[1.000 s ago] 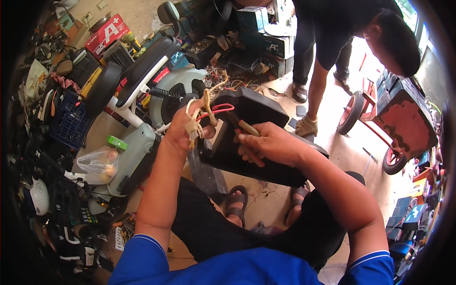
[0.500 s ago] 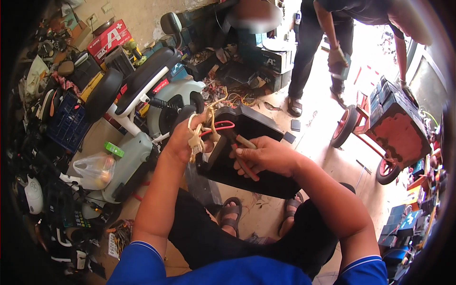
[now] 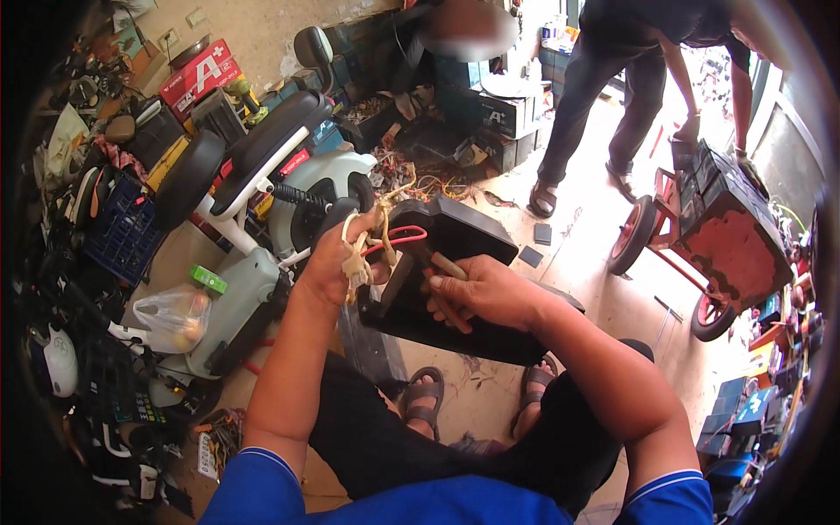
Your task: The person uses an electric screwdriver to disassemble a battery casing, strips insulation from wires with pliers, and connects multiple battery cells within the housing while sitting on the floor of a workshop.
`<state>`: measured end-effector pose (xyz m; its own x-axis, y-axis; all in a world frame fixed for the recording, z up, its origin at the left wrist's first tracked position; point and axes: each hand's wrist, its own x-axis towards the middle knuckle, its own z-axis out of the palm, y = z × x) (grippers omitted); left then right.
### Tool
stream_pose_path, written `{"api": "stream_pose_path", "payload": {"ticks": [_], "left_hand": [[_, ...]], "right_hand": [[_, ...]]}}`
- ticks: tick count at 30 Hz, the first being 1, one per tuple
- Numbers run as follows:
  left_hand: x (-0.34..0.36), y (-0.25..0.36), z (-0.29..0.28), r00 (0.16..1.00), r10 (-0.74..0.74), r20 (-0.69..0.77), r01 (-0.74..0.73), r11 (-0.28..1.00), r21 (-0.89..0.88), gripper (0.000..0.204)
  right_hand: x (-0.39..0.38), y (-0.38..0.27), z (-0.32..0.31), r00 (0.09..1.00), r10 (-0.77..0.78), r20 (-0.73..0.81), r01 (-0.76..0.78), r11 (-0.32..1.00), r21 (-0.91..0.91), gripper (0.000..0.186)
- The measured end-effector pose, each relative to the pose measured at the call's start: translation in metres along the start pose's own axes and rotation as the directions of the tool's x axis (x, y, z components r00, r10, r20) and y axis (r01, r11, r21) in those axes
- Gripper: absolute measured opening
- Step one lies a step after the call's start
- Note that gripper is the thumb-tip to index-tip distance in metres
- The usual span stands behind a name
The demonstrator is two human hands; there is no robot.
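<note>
Both hands (image 3: 411,271) around black housing (image 3: 455,280)

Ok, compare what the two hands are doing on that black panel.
The left hand grips the upper left edge of the black plastic panel and has pale connector plugs and a red wire bunched in its fingers. The right hand lies over the panel's middle, closed on a wooden-handled tool. Both are bare and touch the panel.

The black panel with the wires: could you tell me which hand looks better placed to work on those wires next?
Probably the right hand: it holds a wooden-handled tool aimed at the black panel. The left hand is occupied gripping the wire bundle with its pale connector.
</note>
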<state>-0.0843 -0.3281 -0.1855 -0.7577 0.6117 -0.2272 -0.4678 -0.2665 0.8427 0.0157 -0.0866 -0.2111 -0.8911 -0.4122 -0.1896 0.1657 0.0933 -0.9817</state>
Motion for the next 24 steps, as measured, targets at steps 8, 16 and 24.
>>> {"api": "stream_pose_path", "payload": {"ticks": [8,16,24], "left_hand": [[0.003,-0.002,-0.009,0.999,0.017,0.031,-0.017,1.000,0.004,0.023],[-0.002,-0.001,0.009,0.997,-0.053,-0.057,0.055,0.998,0.042,0.029],[-0.005,-0.002,0.033,0.992,-0.022,-0.121,0.033,0.995,0.090,0.031]], "right_hand": [[0.001,0.003,0.003,0.999,-0.010,-0.037,0.008,0.999,-0.040,0.042],[0.002,-0.002,0.016,0.982,0.118,-0.149,-0.124,0.992,-0.035,0.048],[0.006,0.018,-0.001,0.994,0.084,0.063,-0.078,0.993,-0.083,0.047]]}}
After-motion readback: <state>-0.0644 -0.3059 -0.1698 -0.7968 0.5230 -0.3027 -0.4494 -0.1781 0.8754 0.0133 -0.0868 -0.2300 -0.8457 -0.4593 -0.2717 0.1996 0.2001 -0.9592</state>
